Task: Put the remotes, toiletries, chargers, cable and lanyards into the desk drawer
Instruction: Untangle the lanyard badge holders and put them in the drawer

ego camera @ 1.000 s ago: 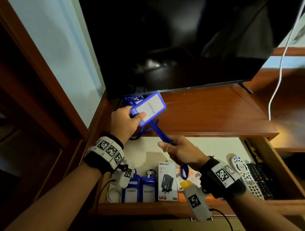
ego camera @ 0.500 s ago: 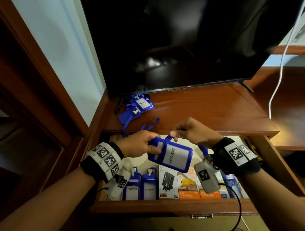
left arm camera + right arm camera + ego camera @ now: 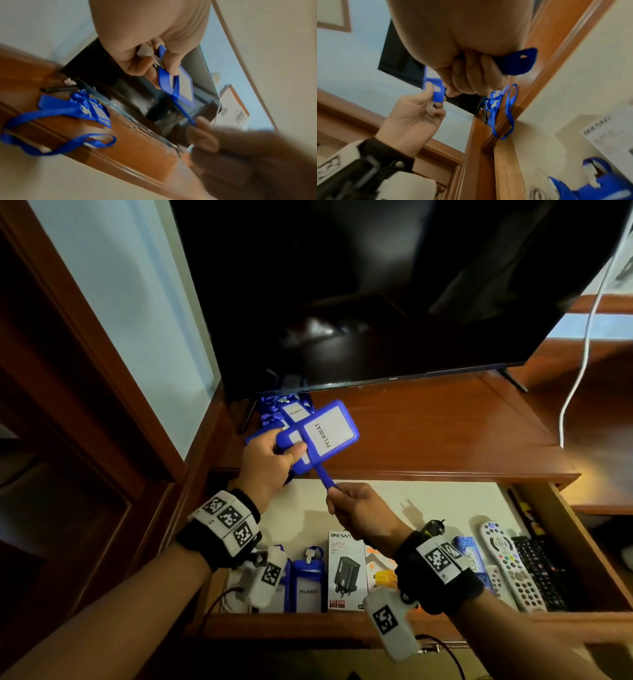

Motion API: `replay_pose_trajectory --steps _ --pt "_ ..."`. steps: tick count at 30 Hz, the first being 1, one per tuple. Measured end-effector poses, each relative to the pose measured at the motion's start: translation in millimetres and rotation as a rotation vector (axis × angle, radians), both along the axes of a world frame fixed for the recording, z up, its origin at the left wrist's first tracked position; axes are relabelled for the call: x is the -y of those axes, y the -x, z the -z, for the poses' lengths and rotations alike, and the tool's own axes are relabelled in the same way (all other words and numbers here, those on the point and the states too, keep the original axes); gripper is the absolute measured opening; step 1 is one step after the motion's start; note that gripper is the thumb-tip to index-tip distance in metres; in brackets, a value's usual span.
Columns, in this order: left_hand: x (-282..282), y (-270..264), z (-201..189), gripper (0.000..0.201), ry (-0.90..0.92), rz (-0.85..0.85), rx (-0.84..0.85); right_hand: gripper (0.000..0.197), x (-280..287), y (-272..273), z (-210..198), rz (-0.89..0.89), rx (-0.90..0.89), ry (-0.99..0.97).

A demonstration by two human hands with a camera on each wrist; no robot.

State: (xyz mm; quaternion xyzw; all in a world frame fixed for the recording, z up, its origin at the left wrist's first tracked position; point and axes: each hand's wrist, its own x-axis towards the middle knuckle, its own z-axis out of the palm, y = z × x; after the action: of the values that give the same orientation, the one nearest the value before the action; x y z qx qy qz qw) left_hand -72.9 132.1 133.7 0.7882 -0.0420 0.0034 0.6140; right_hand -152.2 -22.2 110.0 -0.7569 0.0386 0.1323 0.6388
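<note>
My left hand [image 3: 270, 462] grips a blue plastic badge holder with a white PELAWAT card [image 3: 323, 433], held above the front edge of the brown wooden counter [image 3: 428, 436]. My right hand [image 3: 363, 513] pinches its blue strap [image 3: 324, 478], pulled taut over the open wooden drawer [image 3: 582, 549]. More blue lanyards [image 3: 284, 412] lie at the counter's back left corner beneath the black television [image 3: 376, 285]. Inside the drawer, near its front edge, I see two blue holders [image 3: 308, 583], boxed chargers [image 3: 346, 571] and white and black remotes [image 3: 507, 563].
</note>
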Motion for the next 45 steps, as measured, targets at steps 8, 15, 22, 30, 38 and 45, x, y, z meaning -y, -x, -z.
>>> replay_pose_trajectory --steps 8,15,22,30,38,45 --pt "-2.8 23.9 27.0 0.017 -0.786 0.417 0.112 0.029 21.3 -7.5 -43.3 -0.340 0.095 0.521" --pt "-3.3 39.2 26.6 0.015 -0.574 0.811 -0.080 0.033 51.5 -21.1 -34.2 -0.341 -0.003 0.334" --pt "7.8 40.1 25.5 0.023 0.260 0.484 -0.254 0.013 44.7 0.1 -0.8 -0.113 0.162 -0.249" --pt "36.6 44.2 28.5 0.037 0.627 0.245 -0.212 0.030 20.9 -11.8 5.0 0.085 -0.073 -0.570" --pt "21.4 47.8 41.2 0.034 0.624 0.109 -0.197 0.020 17.1 -23.3 28.3 -0.115 -0.176 -0.590" --pt "-52.9 -2.2 64.2 0.020 -0.039 0.171 -0.266 0.022 30.7 -70.0 60.8 0.005 -0.289 -0.208"
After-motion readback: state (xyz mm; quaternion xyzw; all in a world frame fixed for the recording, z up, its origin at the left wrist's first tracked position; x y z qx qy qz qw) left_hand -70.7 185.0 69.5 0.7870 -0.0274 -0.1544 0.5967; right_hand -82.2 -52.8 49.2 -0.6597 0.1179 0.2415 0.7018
